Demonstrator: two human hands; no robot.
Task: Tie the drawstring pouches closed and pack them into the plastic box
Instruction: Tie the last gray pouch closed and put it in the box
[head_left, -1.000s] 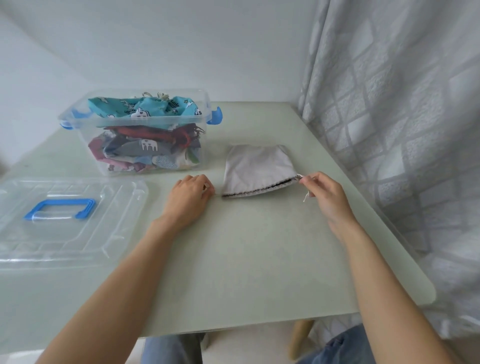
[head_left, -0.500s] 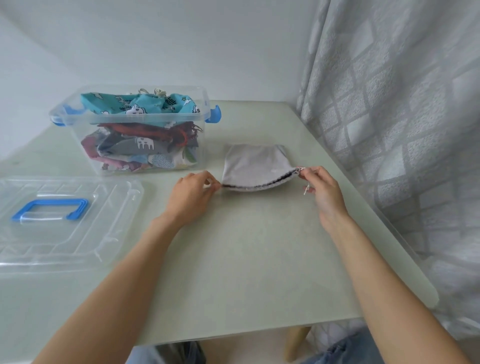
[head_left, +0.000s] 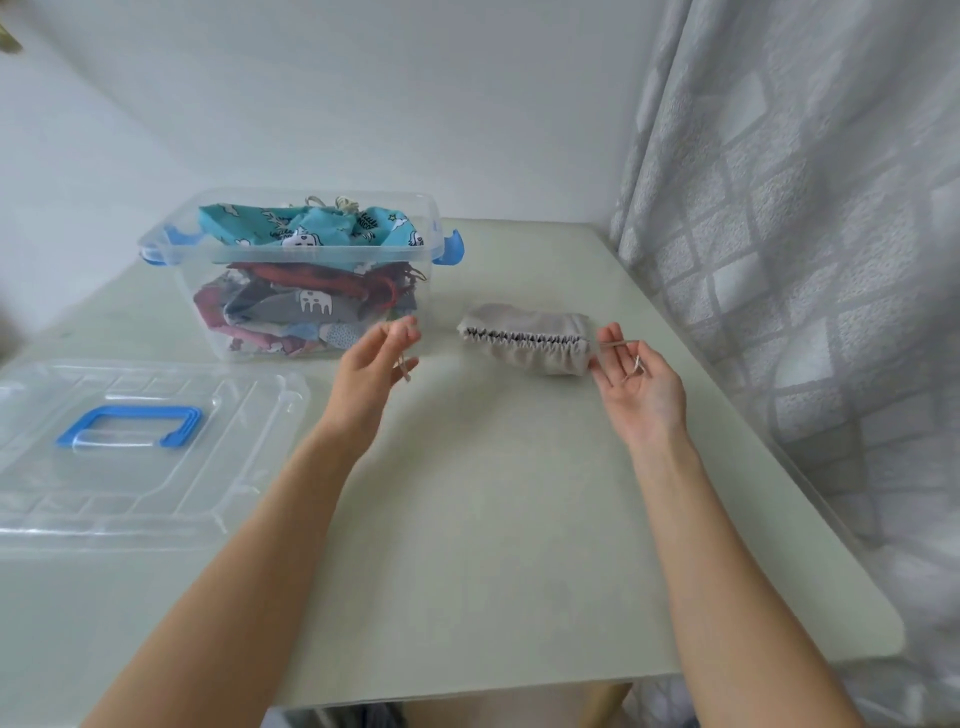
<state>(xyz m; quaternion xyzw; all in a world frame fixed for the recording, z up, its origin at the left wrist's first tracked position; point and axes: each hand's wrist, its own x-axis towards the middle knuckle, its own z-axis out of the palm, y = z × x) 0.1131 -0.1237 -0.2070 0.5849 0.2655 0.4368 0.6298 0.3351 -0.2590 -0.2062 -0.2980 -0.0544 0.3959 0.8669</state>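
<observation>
A grey drawstring pouch (head_left: 524, 340) lies on the table to the right of the plastic box (head_left: 431, 291), its mouth gathered into tight pleats. My left hand (head_left: 376, 364) hovers left of the pouch and pinches the left drawstring end, which dangles from my fingers. My right hand (head_left: 636, 382) is palm up just right of the pouch and pinches the right drawstring end, which runs taut to the pouch's mouth. The clear box holds several tied pouches, with a teal printed pouch (head_left: 311, 228) on top.
The box's clear lid (head_left: 218, 488) with a blue handle (head_left: 127, 426) lies flat at the left. A patterned grey curtain (head_left: 805, 234) hangs along the table's right edge. The pale green table (head_left: 493, 519) ends close in front of me.
Both hands have pulled outward on the drawstring ends. The pouch's mouth went from flat and open to bunched shut, and the pouch lifted and turned its gathered edge toward me.
</observation>
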